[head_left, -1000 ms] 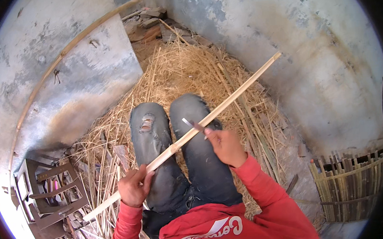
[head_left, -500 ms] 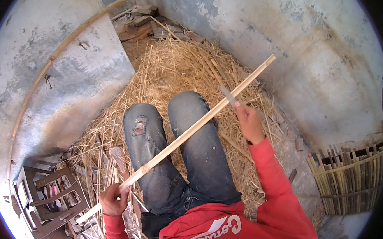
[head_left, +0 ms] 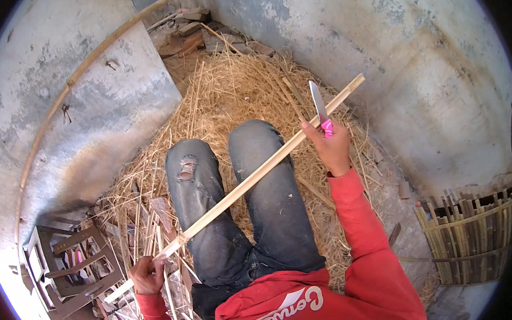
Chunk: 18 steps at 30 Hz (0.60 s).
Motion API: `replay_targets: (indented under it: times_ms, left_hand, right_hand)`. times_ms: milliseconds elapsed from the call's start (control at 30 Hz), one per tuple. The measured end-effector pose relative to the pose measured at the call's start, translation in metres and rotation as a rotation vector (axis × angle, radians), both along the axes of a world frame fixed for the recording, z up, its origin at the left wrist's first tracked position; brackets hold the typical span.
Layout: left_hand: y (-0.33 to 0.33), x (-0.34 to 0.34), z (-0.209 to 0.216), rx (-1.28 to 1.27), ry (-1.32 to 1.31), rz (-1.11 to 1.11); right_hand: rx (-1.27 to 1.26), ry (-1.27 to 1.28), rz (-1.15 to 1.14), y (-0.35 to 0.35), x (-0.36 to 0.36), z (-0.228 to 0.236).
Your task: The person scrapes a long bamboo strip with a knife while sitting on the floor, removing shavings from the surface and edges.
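Strip and knife, in hand

Strip: pale, slantwise across both thighs. 
Left hand: clamped on it near the lower end. 
Right hand: closed round the knife's pink handle, blade near the upper end; contact cannot be told. 
Step, seemingly: paring. 
Next stroke would call for a steady left hold and a shallow blade angle. 
Container: slatted basket, at right; contents too dark to tell.

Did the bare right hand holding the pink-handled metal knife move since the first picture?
Yes, the bare right hand moved forward and to the right, closer to the patchy blue-grey plaster wall on the right.
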State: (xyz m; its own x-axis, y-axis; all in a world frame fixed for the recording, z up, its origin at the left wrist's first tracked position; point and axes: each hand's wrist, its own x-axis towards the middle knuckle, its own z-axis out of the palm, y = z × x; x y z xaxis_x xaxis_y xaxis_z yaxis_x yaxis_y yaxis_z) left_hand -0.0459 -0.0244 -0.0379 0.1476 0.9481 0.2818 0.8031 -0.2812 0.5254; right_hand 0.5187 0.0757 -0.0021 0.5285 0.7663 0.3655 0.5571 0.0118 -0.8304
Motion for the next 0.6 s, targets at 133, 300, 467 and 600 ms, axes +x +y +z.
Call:
replay_targets:
  times_ms: [133, 300, 467, 600]
  left_hand:
    - [0.0, -0.002, 0.006, -0.024, 0.056, -0.003]
    - [0.01, 0.024, 0.022, 0.024, 0.076, -0.013]
    - [0.032, 0.135, 0.053, 0.278, 0.056, -0.108]
    - [0.049, 0.212, 0.073, 0.208, 0.128, -0.238]
  right_hand:
    - [-0.004, 0.099, -0.019, 0.006, -0.004, 0.004]
    - [-0.008, 0.126, -0.007, 0.003, -0.006, 0.005]
    - [-0.06, 0.122, 0.097, 0.001, -0.024, 0.005]
    - [-0.113, 0.249, 0.239, -0.011, -0.025, 0.005]
